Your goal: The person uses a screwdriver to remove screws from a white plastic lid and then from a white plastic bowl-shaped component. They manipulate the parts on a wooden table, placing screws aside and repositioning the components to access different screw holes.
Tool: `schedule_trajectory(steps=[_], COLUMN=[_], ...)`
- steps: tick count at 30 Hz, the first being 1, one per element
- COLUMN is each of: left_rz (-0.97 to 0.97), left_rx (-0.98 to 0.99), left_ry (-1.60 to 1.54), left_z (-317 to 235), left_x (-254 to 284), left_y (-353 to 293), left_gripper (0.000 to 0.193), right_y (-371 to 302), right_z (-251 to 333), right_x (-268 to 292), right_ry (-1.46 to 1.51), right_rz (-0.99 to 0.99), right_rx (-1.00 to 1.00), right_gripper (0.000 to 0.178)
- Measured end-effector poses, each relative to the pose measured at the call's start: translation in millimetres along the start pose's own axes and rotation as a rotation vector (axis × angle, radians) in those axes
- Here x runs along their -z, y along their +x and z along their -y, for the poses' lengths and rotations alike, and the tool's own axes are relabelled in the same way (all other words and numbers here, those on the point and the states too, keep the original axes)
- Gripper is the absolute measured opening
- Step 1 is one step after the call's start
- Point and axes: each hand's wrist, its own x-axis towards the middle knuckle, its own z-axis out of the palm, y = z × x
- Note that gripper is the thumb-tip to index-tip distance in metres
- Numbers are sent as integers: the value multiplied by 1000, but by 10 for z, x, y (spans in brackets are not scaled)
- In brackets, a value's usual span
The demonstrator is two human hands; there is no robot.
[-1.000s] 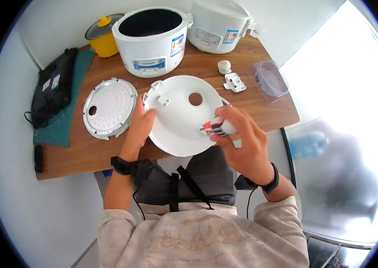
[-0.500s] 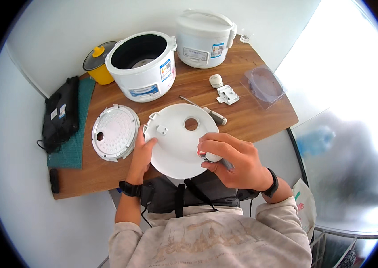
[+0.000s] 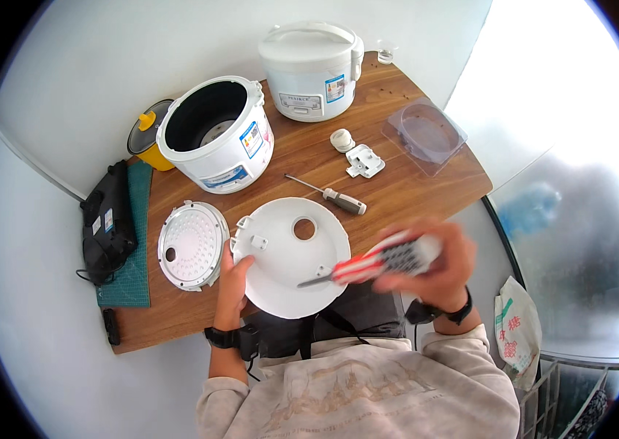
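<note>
My left hand [image 3: 232, 289] grips the left rim of a round white plastic rice cooker lid shell [image 3: 280, 267], tilted at the table's front edge, its hollow side facing up. A round hole and small clips show in the shell. In my right hand [image 3: 450, 267] is a screwdriver [image 3: 368, 266] with a red, white and black handle, smeared by motion. Its metal shaft points left, over the lower right part of the shell; whether the tip touches cannot be told. Left of the shell lies a perforated metal inner lid plate [image 3: 194, 241].
Behind stand an open white rice cooker [image 3: 247, 157], a closed one [image 3: 309, 73] and a yellow pot [image 3: 152, 155]. A grey-handled screwdriver [image 3: 344, 201], a white steam valve cap [image 3: 342, 140], a white plastic part [image 3: 365, 162], a clear tray [image 3: 424, 139] and a black bag [image 3: 110, 219] lie around.
My right hand has swung right, away from the shell's rim, and the screwdriver has turned so its shaft shows pointing left. My left hand keeps its grip. The whole view has shifted.
</note>
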Motion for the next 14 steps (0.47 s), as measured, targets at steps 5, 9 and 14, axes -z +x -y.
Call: schedule_trajectory(steps=[5,9,14], left_rz=[-38,-21,11], left_rx=[-15,-50,-38], left_ry=[-6,-4,15], left_z=[115,143,94], left_x=[46,44,81], left_y=[34,46,40], left_gripper=[65,64,63], right_y=[-239,-584,-833], right_z=[-680,-993,-1153], right_x=[519,604,519], right_ry=[-237,-351,-566], right_rz=[-402,-485,-456], right_rx=[-510,-585,-553], right_gripper=[41,41,42])
